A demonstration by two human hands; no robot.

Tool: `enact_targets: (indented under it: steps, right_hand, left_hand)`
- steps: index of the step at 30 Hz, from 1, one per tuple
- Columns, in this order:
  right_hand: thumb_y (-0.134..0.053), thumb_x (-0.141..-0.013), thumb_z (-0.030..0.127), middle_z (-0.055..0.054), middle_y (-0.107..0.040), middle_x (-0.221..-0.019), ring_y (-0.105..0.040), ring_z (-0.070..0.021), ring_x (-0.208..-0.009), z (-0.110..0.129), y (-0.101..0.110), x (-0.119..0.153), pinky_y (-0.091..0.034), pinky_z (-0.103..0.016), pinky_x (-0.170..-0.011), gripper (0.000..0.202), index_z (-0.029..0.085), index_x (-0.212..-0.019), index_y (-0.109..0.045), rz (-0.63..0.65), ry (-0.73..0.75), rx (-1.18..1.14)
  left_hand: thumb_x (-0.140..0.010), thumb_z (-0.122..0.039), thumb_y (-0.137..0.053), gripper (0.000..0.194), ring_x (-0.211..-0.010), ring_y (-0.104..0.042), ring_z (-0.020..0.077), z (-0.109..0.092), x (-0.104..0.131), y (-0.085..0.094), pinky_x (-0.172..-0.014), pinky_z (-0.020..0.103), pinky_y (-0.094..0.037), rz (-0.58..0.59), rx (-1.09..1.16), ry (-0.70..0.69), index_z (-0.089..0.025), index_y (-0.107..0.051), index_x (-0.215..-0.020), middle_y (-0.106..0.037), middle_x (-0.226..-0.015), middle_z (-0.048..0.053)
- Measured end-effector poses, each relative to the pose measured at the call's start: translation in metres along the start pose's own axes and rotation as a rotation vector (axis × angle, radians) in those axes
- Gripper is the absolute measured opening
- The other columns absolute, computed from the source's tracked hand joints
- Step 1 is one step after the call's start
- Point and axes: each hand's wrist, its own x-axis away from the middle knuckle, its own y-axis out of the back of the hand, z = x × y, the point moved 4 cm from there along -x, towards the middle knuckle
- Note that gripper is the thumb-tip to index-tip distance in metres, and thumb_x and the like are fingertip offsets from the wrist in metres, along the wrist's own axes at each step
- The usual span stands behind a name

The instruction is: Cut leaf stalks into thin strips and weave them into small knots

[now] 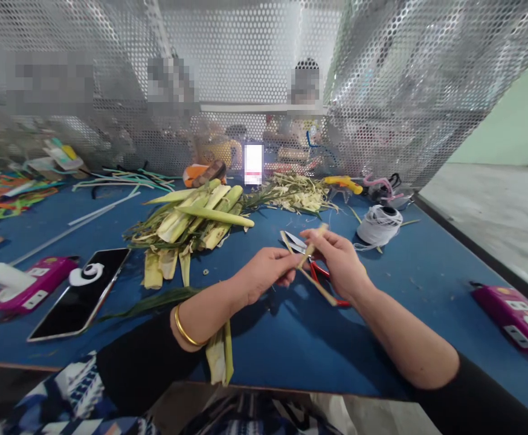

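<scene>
From where I stand, a pale strip [310,249] is up in front of the person, above the blue table [264,353], pinched between the fingers of the left hand [268,272] and the right hand [339,260]. Red-handled scissors [297,243] show just behind it. Leafy stalks [209,211] are heaped to the left; a white string spool [379,226] stands to the right.

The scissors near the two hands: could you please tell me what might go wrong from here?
The scissors lie with bare blades close to the left hand and the right hand, so a slip might cause a cut. The thin plant strip, held in both hands, could perhaps split if pulled hard. The pale leaf piece lies at the near edge of the table, so the left sleeve might brush it off.
</scene>
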Motion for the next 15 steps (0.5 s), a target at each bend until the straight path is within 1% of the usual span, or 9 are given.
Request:
enact_targets:
  steps: [2,4,5,6,7,8,10,12,15]
  right_hand:
    - [-0.062,-0.077,0.051,-0.001,-0.061,-0.073,-0.055,-0.0135,-0.064,0.012,0.01,0.0,-0.043,-0.027,-0.059,0.034,0.018,-0.086,-0.064,-0.156,0.128,0.123]
    - [-0.058,-0.082,0.046,-0.002,-0.062,-0.075,-0.056,-0.0149,-0.069,0.027,0.015,0.007,-0.043,-0.029,-0.065,0.027,0.019,-0.083,-0.062,-0.291,0.356,0.318]
    - [-0.057,-0.084,0.042,-0.002,-0.061,-0.073,-0.055,-0.0151,-0.069,0.033,0.014,0.011,-0.042,-0.029,-0.067,0.024,0.019,-0.078,-0.061,-0.301,0.474,0.438]
    - [-0.056,-0.085,0.04,-0.001,-0.06,-0.07,-0.054,-0.015,-0.068,0.036,0.009,0.016,-0.04,-0.029,-0.067,0.023,0.02,-0.073,-0.06,-0.257,0.563,0.556]
    - [-0.055,-0.086,0.038,-0.001,-0.059,-0.068,-0.053,-0.0147,-0.066,0.035,0.003,0.019,-0.039,-0.029,-0.066,0.025,0.02,-0.069,-0.06,-0.173,0.607,0.66]
    - [-0.055,-0.087,0.037,-0.001,-0.059,-0.065,-0.052,-0.0142,-0.064,0.031,-0.003,0.021,-0.037,-0.028,-0.064,0.028,0.02,-0.066,-0.059,-0.07,0.605,0.737]
    - [-0.056,-0.086,0.037,0.0,-0.057,-0.06,-0.049,-0.0131,-0.058,0.018,-0.013,0.023,-0.034,-0.026,-0.057,0.031,0.02,-0.06,-0.058,0.103,0.52,0.814]
    - [-0.054,-0.087,0.035,0.001,-0.054,-0.056,-0.045,-0.0119,-0.053,0.006,-0.019,0.023,-0.031,-0.025,-0.052,0.035,0.02,-0.056,-0.054,0.189,0.453,0.822]
    - [-0.05,-0.088,0.031,0.001,-0.053,-0.055,-0.045,-0.0116,-0.052,0.002,-0.024,0.023,-0.032,-0.024,-0.053,0.033,0.019,-0.057,-0.053,0.255,0.46,0.784]
  left_hand:
    - [-0.074,-0.04,-0.066,0.028,-0.059,-0.054,0.0105,0.0,-0.003,0.005,-0.061,0.024,-0.041,-0.034,0.163,0.024,-0.014,-0.07,-0.081,-0.062,-0.064,0.002]
    - [-0.07,-0.032,-0.071,0.024,-0.071,-0.061,0.0131,-0.002,-0.006,0.009,-0.071,0.025,-0.045,-0.066,0.264,-0.002,-0.015,-0.071,-0.087,-0.069,-0.075,0.004]
    - [-0.068,-0.028,-0.073,0.024,-0.076,-0.063,0.0142,-0.003,-0.007,0.011,-0.075,0.026,-0.046,-0.088,0.299,-0.028,-0.015,-0.071,-0.088,-0.07,-0.079,0.005]
    - [-0.066,-0.025,-0.075,0.025,-0.079,-0.063,0.015,-0.005,-0.008,0.013,-0.078,0.027,-0.046,-0.112,0.331,-0.055,-0.015,-0.071,-0.089,-0.071,-0.081,0.005]
    - [-0.065,-0.023,-0.076,0.025,-0.081,-0.064,0.0155,-0.006,-0.008,0.014,-0.08,0.028,-0.047,-0.137,0.36,-0.077,-0.015,-0.071,-0.089,-0.071,-0.083,0.005]
    - [-0.064,-0.021,-0.076,0.026,-0.081,-0.064,0.0157,-0.006,-0.008,0.014,-0.08,0.029,-0.047,-0.16,0.386,-0.092,-0.015,-0.07,-0.088,-0.072,-0.083,0.005]
    - [-0.063,-0.017,-0.075,0.024,-0.077,-0.064,0.0153,-0.006,-0.008,0.014,-0.078,0.029,-0.048,-0.198,0.42,-0.101,-0.013,-0.069,-0.086,-0.071,-0.079,0.005]
    - [-0.063,-0.015,-0.074,0.023,-0.072,-0.063,0.0144,-0.004,-0.008,0.013,-0.075,0.028,-0.048,-0.222,0.427,-0.099,-0.012,-0.068,-0.084,-0.071,-0.074,0.005]
    - [-0.061,-0.013,-0.073,0.022,-0.067,-0.062,0.013,-0.003,-0.008,0.013,-0.073,0.027,-0.048,-0.251,0.427,-0.108,-0.011,-0.069,-0.082,-0.07,-0.07,0.004]
